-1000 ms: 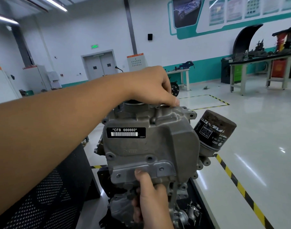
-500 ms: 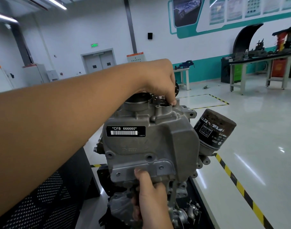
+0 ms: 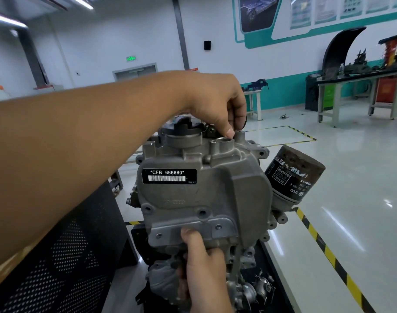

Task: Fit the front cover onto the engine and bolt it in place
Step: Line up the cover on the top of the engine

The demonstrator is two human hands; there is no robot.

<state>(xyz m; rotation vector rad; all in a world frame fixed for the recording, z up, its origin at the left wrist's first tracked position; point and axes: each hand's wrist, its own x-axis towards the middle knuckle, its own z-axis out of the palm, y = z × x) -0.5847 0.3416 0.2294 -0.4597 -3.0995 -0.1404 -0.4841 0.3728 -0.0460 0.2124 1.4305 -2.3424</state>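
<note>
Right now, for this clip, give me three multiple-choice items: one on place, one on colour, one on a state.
1. Where is the oil filter relative to the front cover?
A. to its right
B. to its left
C. lying on the floor

2. What colour is the label on the cover?
A. red with white text
B. black with white text
C. yellow with black text

3. What is the right hand doing?
A. hanging free
B. holding a wrench
C. gripping the cover's lower edge, thumb on its face

Answers: 1 A, the filter juts out at the cover's right side. 2 B, white characters on black. 3 C, the thumb presses the lower flange while the left hand works at the top.
</note>
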